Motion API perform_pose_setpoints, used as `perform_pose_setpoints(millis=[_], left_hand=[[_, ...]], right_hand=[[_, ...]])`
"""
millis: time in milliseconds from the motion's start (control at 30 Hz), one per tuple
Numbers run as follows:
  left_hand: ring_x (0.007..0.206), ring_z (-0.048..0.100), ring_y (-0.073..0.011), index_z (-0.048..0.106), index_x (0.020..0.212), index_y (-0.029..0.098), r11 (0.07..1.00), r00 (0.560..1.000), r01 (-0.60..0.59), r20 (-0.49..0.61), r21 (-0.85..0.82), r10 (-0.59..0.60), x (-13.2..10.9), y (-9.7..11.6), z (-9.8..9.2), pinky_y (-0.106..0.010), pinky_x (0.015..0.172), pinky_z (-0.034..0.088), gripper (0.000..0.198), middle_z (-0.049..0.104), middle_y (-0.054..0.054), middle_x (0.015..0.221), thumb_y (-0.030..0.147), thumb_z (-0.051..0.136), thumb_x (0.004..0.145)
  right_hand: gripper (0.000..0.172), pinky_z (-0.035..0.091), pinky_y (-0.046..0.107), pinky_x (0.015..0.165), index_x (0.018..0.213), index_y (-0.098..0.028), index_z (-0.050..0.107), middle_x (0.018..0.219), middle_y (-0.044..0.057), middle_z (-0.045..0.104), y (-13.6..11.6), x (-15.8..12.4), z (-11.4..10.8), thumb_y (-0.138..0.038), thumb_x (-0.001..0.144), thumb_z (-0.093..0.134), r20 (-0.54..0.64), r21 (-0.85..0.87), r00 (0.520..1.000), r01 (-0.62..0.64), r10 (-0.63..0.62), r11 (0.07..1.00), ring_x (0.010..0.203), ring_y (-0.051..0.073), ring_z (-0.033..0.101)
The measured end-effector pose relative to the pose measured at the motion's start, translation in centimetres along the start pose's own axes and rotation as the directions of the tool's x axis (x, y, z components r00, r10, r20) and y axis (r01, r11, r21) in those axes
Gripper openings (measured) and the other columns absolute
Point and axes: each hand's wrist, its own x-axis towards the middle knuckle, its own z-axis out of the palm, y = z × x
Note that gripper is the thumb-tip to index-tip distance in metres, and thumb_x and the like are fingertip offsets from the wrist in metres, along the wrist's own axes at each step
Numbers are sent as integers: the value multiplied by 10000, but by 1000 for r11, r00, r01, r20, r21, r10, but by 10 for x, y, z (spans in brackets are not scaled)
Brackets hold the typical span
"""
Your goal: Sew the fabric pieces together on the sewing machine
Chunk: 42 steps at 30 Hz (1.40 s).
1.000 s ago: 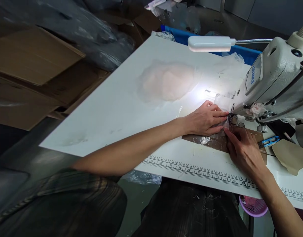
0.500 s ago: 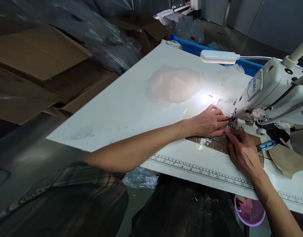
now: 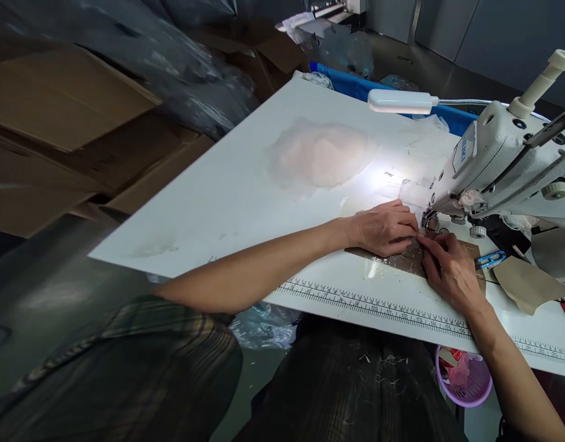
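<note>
My left hand (image 3: 387, 227) is at the sewing machine (image 3: 483, 147), its fingers bent and pressed together at the edge of a thin white piece of fabric (image 3: 414, 193) beside the presser foot (image 3: 428, 220). My right hand (image 3: 451, 270) reaches in from the near side, thumb and index finger closed at the same edge, almost touching the left fingertips. Most of the fabric between the fingers is hidden. Beneath both hands lies a brown metal bed plate (image 3: 402, 264). A pile of sheer pale fabric (image 3: 326, 153) rests on the table to the left.
A white lamp (image 3: 402, 101) lights the needle area. Blue thread snips (image 3: 490, 259) and a beige scrap (image 3: 529, 284) lie right of my right hand. A printed ruler (image 3: 374, 312) runs along the table's front edge. A purple basket (image 3: 478, 390) stands below; cardboard boxes (image 3: 70, 98) are left.
My left fingers, stretched toward the needle before, are now more bent and drawn back slightly left. The right hand stays close by. The view has shifted a little.
</note>
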Motion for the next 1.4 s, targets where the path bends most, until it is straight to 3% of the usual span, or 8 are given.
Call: perform_pose_setpoints(millis=[200,500,700,900,1067,1400], left_hand=[[782,588,-171,732,913,243,1000,998,-20,58,4,20,0,0,-2,-363,755,423,243,736,-31,1042,254,491,940],[776,576,-176,726,863,242,995,994,-56,98,78,48,1,1,-4,-364,760,379,288,735,-17,1071,263,456,960],[957,606,-210,713,860,245,996,994,-72,90,45,68,3,1,-5,-427,944,366,242,736,-19,1049,232,484,936],[939,619,-199,720,978,183,993,988,-110,103,-39,114,0,0,-7,-351,889,447,218,712,-82,1114,231,517,917],[939,619,-208,720,962,215,997,984,-67,163,-25,70,2,3,-13,-388,894,440,229,705,-73,1137,260,501,917],[845,578,-197,700,983,215,1000,983,3,181,16,-6,3,2,-13,-375,870,405,229,672,-80,1137,291,503,897]], right_hand=[[356,512,358,747,1225,-230,668,1006,103,572,3,-1,1,-296,984,414,43,38,998,-49,48,998,862,210,589],[367,515,351,718,1241,-224,657,988,105,581,5,-1,0,-301,997,393,18,13,1000,9,-9,1000,854,210,586],[355,505,341,702,1219,-229,663,970,100,573,4,-1,2,-285,987,401,-6,-7,1000,16,-16,1000,831,204,571],[356,500,326,707,1197,-219,679,968,99,560,2,0,2,-299,979,409,-22,-20,1000,20,-20,1000,800,189,546],[375,503,330,701,1213,-211,669,979,107,565,1,2,-1,-305,987,385,37,-46,999,10,-9,999,812,197,552],[382,441,286,573,1264,-240,621,973,102,544,-4,11,-5,-330,979,384,157,-120,982,-83,101,989,713,180,528]])
